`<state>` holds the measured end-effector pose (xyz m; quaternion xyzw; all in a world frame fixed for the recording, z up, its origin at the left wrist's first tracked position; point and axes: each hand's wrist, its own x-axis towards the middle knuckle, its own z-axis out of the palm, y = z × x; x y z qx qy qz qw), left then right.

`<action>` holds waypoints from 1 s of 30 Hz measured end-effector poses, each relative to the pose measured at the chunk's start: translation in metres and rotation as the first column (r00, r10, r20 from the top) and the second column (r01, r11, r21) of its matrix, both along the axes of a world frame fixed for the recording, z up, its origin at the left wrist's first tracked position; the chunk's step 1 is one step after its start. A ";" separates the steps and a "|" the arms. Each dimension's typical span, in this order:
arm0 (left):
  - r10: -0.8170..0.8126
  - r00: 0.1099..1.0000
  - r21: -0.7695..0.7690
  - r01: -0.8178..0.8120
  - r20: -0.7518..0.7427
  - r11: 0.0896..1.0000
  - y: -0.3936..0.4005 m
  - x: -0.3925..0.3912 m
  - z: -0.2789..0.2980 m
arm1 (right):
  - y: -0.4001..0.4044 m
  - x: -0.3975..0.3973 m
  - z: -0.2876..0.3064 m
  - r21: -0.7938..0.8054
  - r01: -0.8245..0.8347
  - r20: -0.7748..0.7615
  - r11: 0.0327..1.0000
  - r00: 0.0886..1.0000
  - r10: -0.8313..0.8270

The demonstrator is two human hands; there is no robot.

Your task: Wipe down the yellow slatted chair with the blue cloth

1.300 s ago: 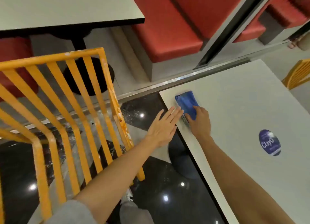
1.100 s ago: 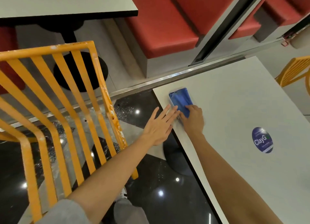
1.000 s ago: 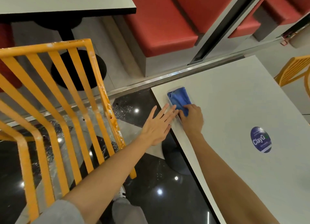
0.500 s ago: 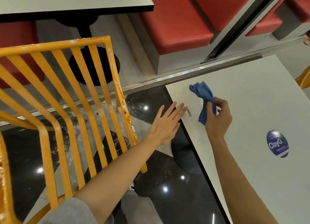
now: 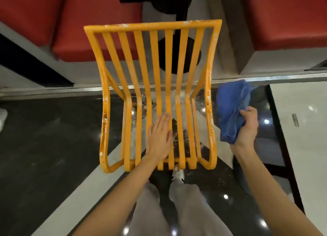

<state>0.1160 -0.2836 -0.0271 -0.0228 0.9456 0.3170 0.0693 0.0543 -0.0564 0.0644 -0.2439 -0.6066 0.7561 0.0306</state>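
Observation:
The yellow slatted chair [image 5: 123, 59] stands right in front of me, seen from above, with white and brown smears along its frame. My left hand [image 5: 159, 136] lies flat with straight fingers on the seat slats near the front. My right hand [image 5: 246, 128] grips the bunched blue cloth [image 5: 231, 108] in the air just to the right of the chair's right edge, apart from it.
A white table [image 5: 304, 147] with a dark edge stands at the right. Red upholstered benches [image 5: 88, 20] and another table's black pedestal base [image 5: 178, 55] lie beyond the chair. My legs and a white shoe [image 5: 177, 174] are below the seat's front edge on the glossy dark floor.
My view has turned left from the table to the chair. My right hand lifted the cloth off the table and carried it beside the chair. My left hand moved onto the seat slats.

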 end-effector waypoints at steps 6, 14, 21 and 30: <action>0.265 0.962 -0.005 -0.265 0.069 0.964 -0.118 0.089 -0.013 | -0.101 0.043 -0.050 -0.466 -0.077 0.390 0.881 0.876 0.283; 0.387 0.870 0.139 -0.443 0.305 0.886 -0.226 0.163 -0.023 | -0.219 0.155 -0.114 -0.662 0.156 0.548 0.733 0.768 0.332; 0.194 0.846 0.409 -0.425 0.497 0.807 -0.263 0.160 -0.047 | -0.328 0.204 -0.152 -0.583 -0.020 0.559 0.812 0.716 0.419; 0.140 0.873 0.524 -0.400 0.466 0.752 -0.269 0.155 -0.072 | -0.381 0.225 -0.194 0.209 -0.519 0.379 0.829 0.824 0.421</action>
